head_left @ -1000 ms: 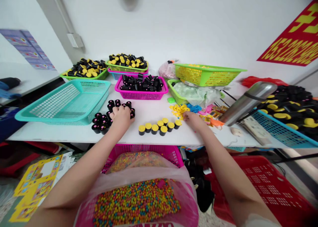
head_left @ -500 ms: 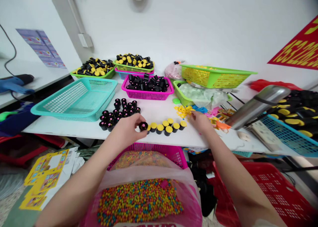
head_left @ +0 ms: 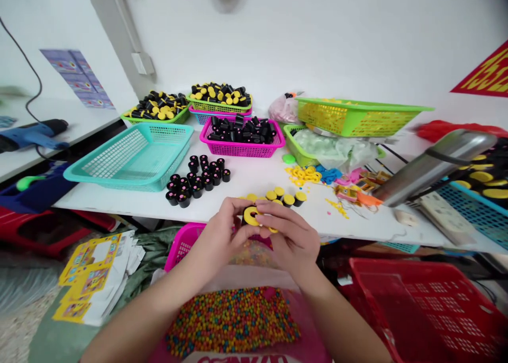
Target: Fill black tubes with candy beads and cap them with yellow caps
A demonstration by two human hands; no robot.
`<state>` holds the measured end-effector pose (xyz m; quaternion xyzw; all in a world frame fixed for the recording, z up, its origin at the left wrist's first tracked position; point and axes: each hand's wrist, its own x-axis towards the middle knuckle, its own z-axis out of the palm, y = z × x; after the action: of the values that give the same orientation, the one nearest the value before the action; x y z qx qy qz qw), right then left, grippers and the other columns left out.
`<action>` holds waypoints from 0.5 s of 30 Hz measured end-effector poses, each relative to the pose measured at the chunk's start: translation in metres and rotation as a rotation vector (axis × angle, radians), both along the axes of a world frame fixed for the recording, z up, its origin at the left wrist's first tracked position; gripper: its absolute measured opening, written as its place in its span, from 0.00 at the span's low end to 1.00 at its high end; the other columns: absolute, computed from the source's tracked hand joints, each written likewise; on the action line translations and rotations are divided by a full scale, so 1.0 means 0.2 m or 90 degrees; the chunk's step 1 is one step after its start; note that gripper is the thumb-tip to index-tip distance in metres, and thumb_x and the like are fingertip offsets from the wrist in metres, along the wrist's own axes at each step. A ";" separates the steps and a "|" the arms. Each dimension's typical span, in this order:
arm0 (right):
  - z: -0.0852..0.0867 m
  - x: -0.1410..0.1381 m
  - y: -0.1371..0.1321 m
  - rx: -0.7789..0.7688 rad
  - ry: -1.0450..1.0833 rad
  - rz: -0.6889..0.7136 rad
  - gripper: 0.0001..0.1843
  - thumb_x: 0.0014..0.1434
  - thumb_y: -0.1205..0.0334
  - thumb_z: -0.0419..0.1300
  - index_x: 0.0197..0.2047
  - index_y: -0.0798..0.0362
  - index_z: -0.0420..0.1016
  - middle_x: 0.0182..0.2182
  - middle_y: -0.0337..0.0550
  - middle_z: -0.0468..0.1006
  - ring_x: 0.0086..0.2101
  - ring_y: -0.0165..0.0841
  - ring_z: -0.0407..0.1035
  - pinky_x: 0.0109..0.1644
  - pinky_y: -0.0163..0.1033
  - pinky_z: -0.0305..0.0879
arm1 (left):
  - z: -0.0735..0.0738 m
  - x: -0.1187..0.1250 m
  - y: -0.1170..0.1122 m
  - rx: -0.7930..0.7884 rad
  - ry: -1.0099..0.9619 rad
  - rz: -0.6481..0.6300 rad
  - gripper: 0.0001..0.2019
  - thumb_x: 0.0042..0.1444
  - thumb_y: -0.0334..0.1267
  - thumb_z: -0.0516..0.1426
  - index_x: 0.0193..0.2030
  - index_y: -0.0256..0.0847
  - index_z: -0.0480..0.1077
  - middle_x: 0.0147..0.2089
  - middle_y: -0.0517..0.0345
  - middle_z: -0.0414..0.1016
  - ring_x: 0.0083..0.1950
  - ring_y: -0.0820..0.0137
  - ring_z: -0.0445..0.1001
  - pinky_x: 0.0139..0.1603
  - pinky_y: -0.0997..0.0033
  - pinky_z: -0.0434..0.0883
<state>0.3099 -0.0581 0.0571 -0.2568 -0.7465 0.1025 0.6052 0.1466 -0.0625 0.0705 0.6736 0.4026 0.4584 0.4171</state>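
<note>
My left hand (head_left: 220, 229) is closed round a small black cup, mostly hidden by the fingers, above the table's front edge. On top of the cup lies a yellow ring (head_left: 250, 216), and my right hand (head_left: 293, 233) has its fingertips closed on that ring. Another bit of yellow shows under the right fingers. Just behind my hands stand several black cups with yellow tops (head_left: 300, 198), some covered by the fingers. To the left is a group of black cups with pink spots inside (head_left: 197, 188). Loose yellow rings (head_left: 304, 174) lie in a pile at the right.
A turquoise basket (head_left: 115, 180) stands at the left; a magenta basket (head_left: 242, 150) of black cups is behind. Below the table edge sits a bag of coloured beads (head_left: 234, 320). A steel flask (head_left: 440, 164) leans at the right, near a red crate (head_left: 400, 268).
My right hand has come from the yellow ring pile to the left hand. The left hand has moved slightly right and nearer with the cup. A yellow ring now sits on the cup.
</note>
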 end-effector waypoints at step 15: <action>-0.06 -0.02 -0.04 0.114 -0.100 0.078 0.24 0.59 0.62 0.62 0.59 0.45 0.68 0.45 0.45 0.74 0.48 0.39 0.71 0.50 0.47 0.75 | -0.16 0.03 -0.13 -0.123 -0.339 -0.111 0.11 0.67 0.51 0.43 0.50 0.51 0.47 0.51 0.57 0.66 0.47 0.70 0.69 0.45 0.67 0.68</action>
<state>0.3050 -0.0662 0.0446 -0.1630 -0.8121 0.0517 0.5579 0.1535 -0.0886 0.0391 0.5187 0.2617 0.5410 0.6082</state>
